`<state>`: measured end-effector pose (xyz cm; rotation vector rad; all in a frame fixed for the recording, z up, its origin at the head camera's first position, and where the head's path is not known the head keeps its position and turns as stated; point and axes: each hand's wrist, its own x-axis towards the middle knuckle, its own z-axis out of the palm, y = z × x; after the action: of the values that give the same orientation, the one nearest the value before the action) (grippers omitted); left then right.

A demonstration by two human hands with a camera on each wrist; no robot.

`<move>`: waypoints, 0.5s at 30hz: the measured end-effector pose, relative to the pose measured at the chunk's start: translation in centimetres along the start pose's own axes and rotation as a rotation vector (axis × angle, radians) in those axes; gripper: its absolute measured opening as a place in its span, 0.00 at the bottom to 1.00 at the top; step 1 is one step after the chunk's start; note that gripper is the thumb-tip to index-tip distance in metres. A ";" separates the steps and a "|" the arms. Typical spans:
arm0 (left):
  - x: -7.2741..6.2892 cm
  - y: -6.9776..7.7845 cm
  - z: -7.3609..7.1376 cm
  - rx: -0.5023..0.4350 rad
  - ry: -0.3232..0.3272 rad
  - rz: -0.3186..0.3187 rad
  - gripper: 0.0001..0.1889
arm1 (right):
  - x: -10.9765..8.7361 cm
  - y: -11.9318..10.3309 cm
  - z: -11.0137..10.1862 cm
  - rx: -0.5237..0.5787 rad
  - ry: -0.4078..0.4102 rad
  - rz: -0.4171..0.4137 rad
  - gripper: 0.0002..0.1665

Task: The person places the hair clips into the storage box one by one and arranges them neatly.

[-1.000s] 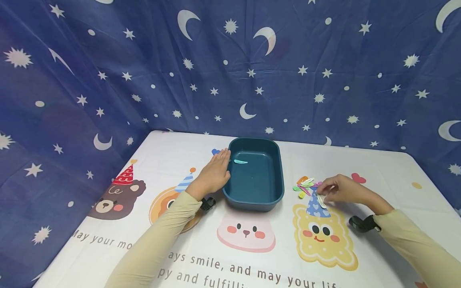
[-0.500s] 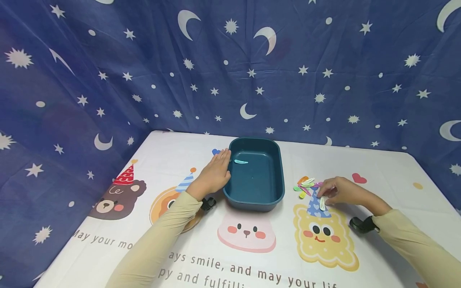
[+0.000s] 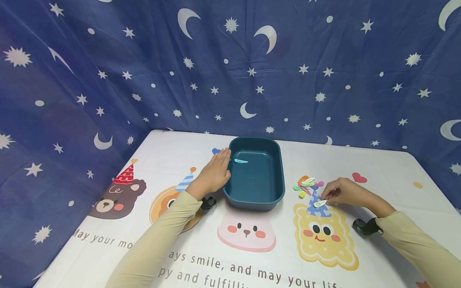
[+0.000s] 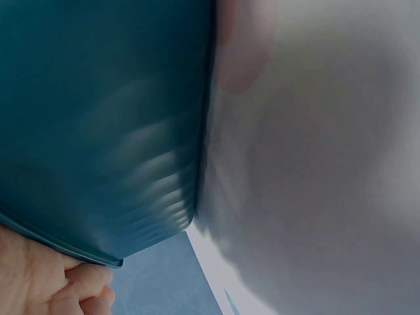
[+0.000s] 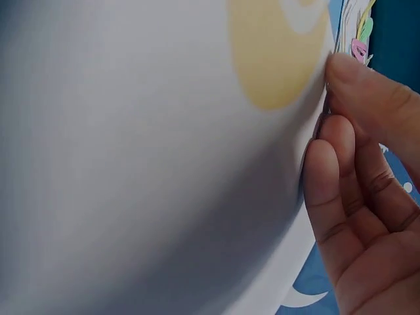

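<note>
My left hand (image 3: 213,174) lies along the left rim of a dark teal bin (image 3: 253,206), its fingers straight and touching the edge. In the left wrist view, fingertips (image 4: 88,282) sit at the bin's rim. One light aqua snap hair clip (image 3: 241,161) lies inside the bin. To the right, my right hand (image 3: 343,193) pinches a white snap hair clip (image 3: 319,204) just above the tablecloth, between thumb (image 5: 348,69) and fingers. Left of that hand is a small pile of colourful hair clips (image 3: 307,184), in orange, green, yellow, pink, purple and white.
A white tablecloth (image 3: 180,150) with printed cartoon animals and lettering covers the table. A blue curtain (image 3: 216,72) with moons and stars hangs behind and on the left. Each wrist wears a black camera; the right one (image 3: 365,227) shows plainly.
The white clip in my right hand has turned, from pointing downward to lying nearly level toward the left. My right hand has shifted slightly to the right. My left hand and the bin stay put.
</note>
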<state>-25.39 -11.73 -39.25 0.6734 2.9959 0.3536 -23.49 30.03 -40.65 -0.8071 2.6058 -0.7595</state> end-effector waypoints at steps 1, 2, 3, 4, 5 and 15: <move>0.0 0.0 0.0 0.001 0.000 0.000 0.33 | 0.0 0.0 0.0 -0.001 0.000 0.004 0.08; 0.0 0.0 0.0 0.001 0.002 0.001 0.33 | 0.0 0.0 0.0 -0.003 -0.001 0.007 0.08; 0.0 0.0 0.0 0.001 0.001 0.001 0.33 | 0.0 0.0 0.0 -0.002 -0.001 0.004 0.08; 0.0 0.0 0.0 0.000 0.001 0.000 0.33 | 0.0 -0.1 0.0 0.000 0.000 -0.002 0.08; 0.0 0.0 0.0 0.000 0.001 -0.001 0.33 | 0.0 -0.1 0.0 0.002 0.003 -0.012 0.07; 0.1 -0.1 0.0 0.000 -0.009 0.001 0.33 | -0.3 -0.2 0.0 0.027 0.009 -0.076 0.03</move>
<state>-25.49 -11.80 -39.31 0.6748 2.9874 0.3493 -23.19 30.05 -40.56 -0.9018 2.5798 -0.8197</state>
